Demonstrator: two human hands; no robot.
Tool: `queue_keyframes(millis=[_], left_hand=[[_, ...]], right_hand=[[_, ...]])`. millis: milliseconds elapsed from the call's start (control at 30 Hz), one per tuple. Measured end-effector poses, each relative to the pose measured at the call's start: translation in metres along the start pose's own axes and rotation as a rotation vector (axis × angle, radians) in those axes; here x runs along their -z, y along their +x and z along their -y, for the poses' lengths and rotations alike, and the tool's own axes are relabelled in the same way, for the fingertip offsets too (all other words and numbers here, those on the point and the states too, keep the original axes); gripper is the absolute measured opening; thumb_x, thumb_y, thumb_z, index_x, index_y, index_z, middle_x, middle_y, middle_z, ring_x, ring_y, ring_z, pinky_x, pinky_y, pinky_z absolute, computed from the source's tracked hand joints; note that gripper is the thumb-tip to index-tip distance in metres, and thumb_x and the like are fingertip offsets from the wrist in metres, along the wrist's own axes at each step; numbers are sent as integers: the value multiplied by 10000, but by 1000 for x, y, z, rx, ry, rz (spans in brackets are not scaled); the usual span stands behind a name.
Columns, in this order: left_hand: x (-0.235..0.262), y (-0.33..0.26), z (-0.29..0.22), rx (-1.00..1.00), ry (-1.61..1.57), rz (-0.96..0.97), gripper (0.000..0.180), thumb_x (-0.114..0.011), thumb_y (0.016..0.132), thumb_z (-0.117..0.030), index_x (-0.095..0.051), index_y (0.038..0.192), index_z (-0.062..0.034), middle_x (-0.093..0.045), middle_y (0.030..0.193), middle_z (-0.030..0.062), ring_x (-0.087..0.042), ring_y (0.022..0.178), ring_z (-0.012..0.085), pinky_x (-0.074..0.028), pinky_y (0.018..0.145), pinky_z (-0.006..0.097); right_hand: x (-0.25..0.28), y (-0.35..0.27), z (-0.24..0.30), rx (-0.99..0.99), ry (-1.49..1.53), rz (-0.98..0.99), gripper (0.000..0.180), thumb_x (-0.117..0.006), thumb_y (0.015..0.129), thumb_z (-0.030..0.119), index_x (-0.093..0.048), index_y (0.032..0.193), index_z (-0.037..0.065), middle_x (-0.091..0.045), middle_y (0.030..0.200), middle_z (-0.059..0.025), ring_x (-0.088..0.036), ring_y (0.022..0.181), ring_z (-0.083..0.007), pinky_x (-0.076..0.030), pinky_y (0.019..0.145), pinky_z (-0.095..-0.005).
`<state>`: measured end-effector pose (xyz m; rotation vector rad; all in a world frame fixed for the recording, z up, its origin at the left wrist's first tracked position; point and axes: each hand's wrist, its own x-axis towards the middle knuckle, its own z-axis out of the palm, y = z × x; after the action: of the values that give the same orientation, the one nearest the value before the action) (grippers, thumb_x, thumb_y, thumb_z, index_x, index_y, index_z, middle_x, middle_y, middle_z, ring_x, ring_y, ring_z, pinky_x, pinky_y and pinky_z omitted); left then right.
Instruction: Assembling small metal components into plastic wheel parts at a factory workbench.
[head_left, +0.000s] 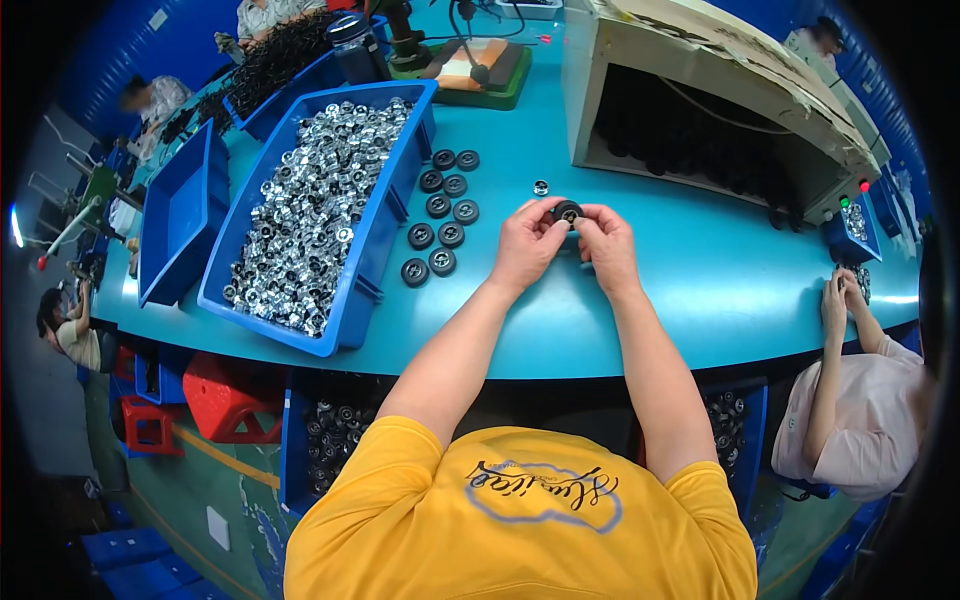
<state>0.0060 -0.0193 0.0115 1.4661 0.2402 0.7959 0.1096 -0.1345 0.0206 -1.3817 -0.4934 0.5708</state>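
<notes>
Over the teal surface (560, 340), the left hand (528, 243) and right hand (608, 248) are pinching a black-tyred wheel (567, 212) between them; a loose silver hub (541, 187) is lying just beyond, slightly left, nearer the left hand, with finished-looking black wheels (438, 206) resting farther left.

Black script lettering (597, 490) across yellow shirt (520, 560), wall sign (158, 20) too small to read

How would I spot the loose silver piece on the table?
Start at the big blue bin of silver pieces, then look right, past two rows of black wheels, to the left hand and right hand holding one dark wheel. Just beyond that wheel, on the turquoise tabletop, lies the small silver piece. It is shiny, unlike the black wheels, and lies apart from the heap.
</notes>
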Motion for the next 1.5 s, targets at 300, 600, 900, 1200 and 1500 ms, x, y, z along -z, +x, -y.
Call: queue_keyframes(millis=[300, 600, 900, 1200, 1500], left_hand=[[8, -8, 11, 63, 332, 506, 228, -695, 982, -156, -754, 1142, -5, -767, 927, 90, -693, 821, 145, -549, 727, 329], [6, -11, 3, 213, 352, 617, 251, -738, 927, -127, -728, 1144, 0, -784, 1053, 156, -729, 974, 257, -568, 867, 403], [10, -13, -9, 163, 267, 574, 140, -744, 892, -138, -756, 921, -2, -675, 691, 39, -561, 623, 93, -437, 579, 311], [6, -4, 16, 7, 137, 53, 112, -728, 953, -114, -753, 907, -15, -657, 741, -49, -549, 713, 28, -454, 620, 240], [0, -3, 21, 144, 221, 93, 139, -740, 987, -154, -763, 956, -20, -661, 733, -39, -556, 640, 42, -435, 562, 232]], right_hand=[[-41, 71, 51, 136, -728, 173, 331, -706, 892, 242, -774, 1149, 46, -764, 924, -107, -722, 783, -228, -571, 707, -357], [-124, 120, 1, 259, -1175, 472, 344, -723, 883, 301, -795, 1152, 99, -750, 1171, -185, -703, 1111, -378, -562, 975, -470], [-58, 113, -10, 525, -1280, 314, 310, -758, 849, 232, -797, 1141, 136, -724, 1119, -161, -658, 1091, -383, -550, 981, -468], [15, 89, -39, 605, -1085, 141, 261, -775, 809, 147, -776, 1062, 87, -712, 1036, -147, -654, 1020, -378, -542, 925, -467], [61, 94, 23, 505, -984, -135, 196, -725, 886, 210, -783, 1039, 103, -719, 1018, -125, -667, 1043, -347, -553, 916, -450]])
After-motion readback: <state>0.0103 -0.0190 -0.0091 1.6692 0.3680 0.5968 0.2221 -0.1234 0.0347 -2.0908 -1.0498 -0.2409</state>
